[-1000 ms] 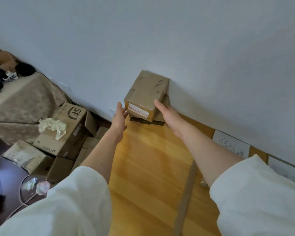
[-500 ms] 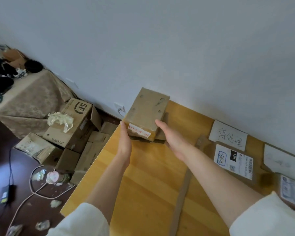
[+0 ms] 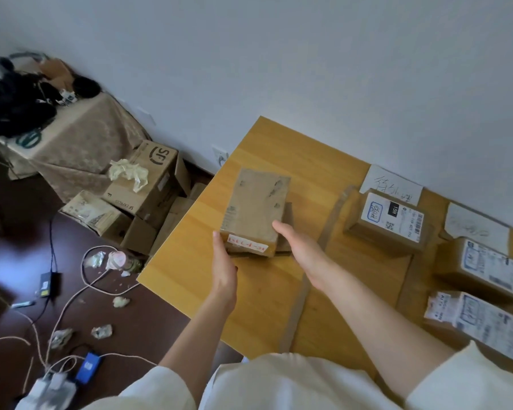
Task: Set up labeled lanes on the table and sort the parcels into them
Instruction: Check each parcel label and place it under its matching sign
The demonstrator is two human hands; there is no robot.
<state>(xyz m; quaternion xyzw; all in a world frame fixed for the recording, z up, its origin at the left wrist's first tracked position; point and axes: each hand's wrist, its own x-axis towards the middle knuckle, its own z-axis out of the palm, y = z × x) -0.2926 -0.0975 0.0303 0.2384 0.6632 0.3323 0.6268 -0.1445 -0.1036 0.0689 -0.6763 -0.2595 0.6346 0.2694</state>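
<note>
A brown cardboard parcel with a white, red-lettered sticker on its near end lies on top of another parcel on the wooden table. My left hand is flat against the parcel's near left corner. My right hand, fingers straight, touches its right side. A strip of brown tape marks a lane line down the table. A handwritten paper label lies by the wall, with a labelled parcel in front of it. Two more parcels sit at the right behind a second paper label.
Left of the table, on the dark floor, are an SF cardboard box, flattened boxes, cables, crumpled scraps and a blue adapter. A cloth-covered stand with dark items stands at the far left. A white wall runs behind the table.
The view has pulled back, and the stacked parcels have come away from the wall toward me between my two hands. The right-hand lanes and their parcels have come into view.
</note>
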